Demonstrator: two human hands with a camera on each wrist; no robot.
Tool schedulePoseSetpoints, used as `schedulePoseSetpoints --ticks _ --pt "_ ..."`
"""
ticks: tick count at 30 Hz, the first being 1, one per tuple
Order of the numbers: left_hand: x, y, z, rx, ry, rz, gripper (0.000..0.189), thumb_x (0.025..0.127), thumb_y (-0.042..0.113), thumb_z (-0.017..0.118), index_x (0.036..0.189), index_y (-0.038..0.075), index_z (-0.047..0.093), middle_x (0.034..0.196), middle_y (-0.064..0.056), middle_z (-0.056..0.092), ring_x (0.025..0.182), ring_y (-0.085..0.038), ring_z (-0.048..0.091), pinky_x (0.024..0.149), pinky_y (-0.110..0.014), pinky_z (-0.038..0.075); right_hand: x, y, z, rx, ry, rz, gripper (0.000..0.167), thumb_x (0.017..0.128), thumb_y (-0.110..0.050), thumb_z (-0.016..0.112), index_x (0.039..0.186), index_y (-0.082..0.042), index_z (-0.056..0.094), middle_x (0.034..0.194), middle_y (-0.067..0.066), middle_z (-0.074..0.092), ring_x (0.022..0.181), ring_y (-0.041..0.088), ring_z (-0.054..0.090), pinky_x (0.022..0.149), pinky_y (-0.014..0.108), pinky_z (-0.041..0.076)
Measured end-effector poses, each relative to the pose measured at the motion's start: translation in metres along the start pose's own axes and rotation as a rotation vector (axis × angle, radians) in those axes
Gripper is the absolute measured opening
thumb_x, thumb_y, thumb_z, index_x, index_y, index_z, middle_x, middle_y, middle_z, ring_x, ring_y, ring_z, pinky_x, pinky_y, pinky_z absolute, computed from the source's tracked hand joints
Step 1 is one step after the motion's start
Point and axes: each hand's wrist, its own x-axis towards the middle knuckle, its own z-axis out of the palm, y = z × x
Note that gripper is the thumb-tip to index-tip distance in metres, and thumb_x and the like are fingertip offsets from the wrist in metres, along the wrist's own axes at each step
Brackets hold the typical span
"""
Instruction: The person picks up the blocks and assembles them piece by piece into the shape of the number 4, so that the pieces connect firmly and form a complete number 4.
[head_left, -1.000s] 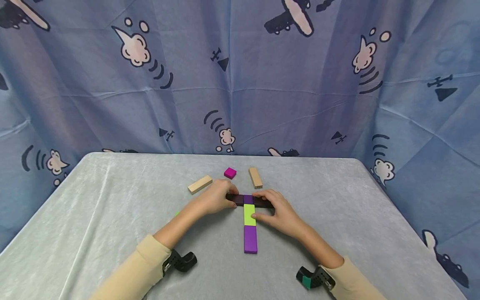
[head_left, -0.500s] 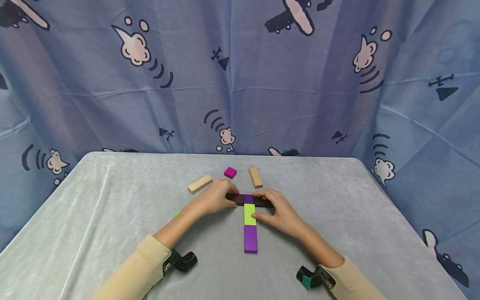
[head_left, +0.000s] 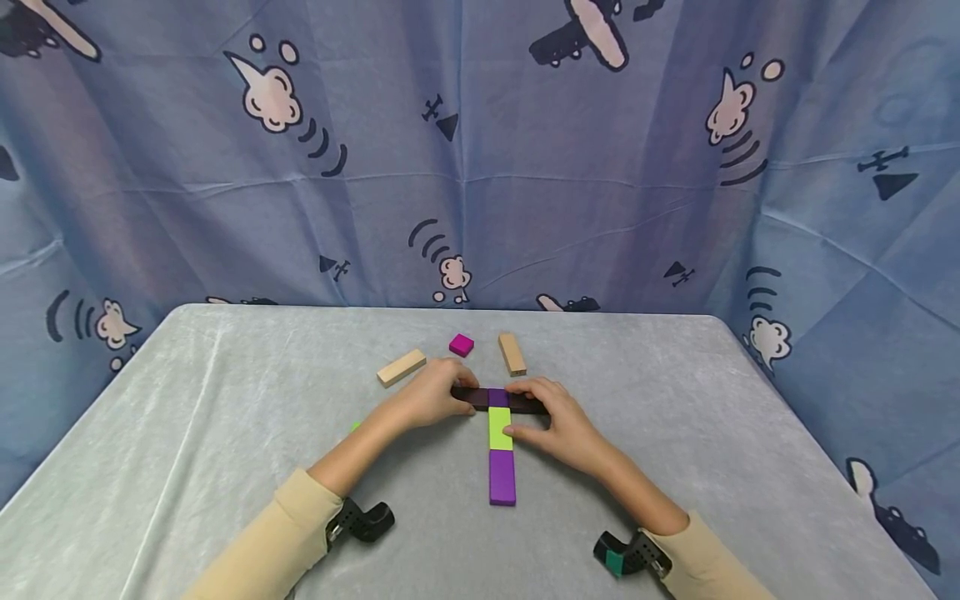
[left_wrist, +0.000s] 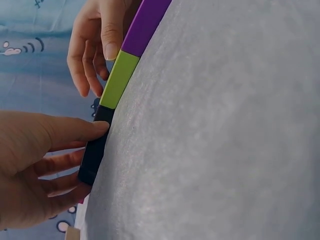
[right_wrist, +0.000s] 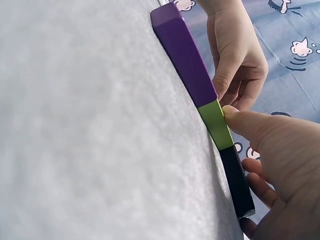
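Wooden blocks lie on the cloth in a T shape. A purple block (head_left: 502, 478) forms the near end of the stem, a lime green block (head_left: 499, 428) follows, and a small purple face (head_left: 498, 398) sits between two dark brown lengths at the top. My left hand (head_left: 429, 393) pinches the left dark brown block (head_left: 478, 400) between thumb and fingers. On the other side, my right hand (head_left: 566, 429) has its thumb tip at the lime block's right side, its fingers curled round the right dark brown block (head_left: 523, 406). That hand partly covers this block.
Beyond the hands lie a magenta block (head_left: 461, 344) and two plain wooden blocks, one on the left (head_left: 401, 367) and one on the right (head_left: 512, 354). A bit of lime green (head_left: 356, 426) shows behind my left forearm. A patterned blue curtain (head_left: 585, 208) hangs behind the cloth-covered table (head_left: 225, 442).
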Motion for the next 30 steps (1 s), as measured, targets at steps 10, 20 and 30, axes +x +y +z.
schedulePoseSetpoints --ticks 10,20,30 --pt "-0.001 -0.005 -0.002 -0.056 -0.004 -0.025 0.028 0.083 0.009 0.09 0.108 0.001 0.08 0.102 -0.01 0.077 0.096 -0.02 0.068 0.084 -0.031 0.055 0.0 0.0 0.0 -0.009 0.006 -0.009 0.047 0.088 -0.017 0.088 0.13 -0.007 0.069 0.129 0.01 0.069 0.119 0.03 0.06 0.099 0.048 0.048" --pt "-0.006 -0.008 -0.003 -0.048 -0.004 -0.049 0.033 0.084 0.011 0.089 0.114 0.001 0.079 0.108 -0.01 0.077 0.1 -0.022 0.069 0.088 -0.034 0.056 -0.002 -0.001 0.0 -0.013 -0.002 -0.01 0.044 0.089 -0.017 0.087 0.129 -0.008 0.071 0.131 0.011 0.068 0.12 0.032 0.059 0.1 0.051 0.048" --pt "-0.013 -0.006 -0.01 -0.04 0.018 -0.066 0.035 0.085 0.009 0.088 0.116 -0.001 0.078 0.111 -0.013 0.077 0.104 -0.028 0.072 0.089 -0.038 0.058 -0.003 -0.002 -0.002 -0.017 -0.022 0.026 0.042 0.092 -0.023 0.085 0.13 -0.01 0.072 0.132 0.011 0.066 0.122 0.034 0.057 0.102 0.057 0.048"
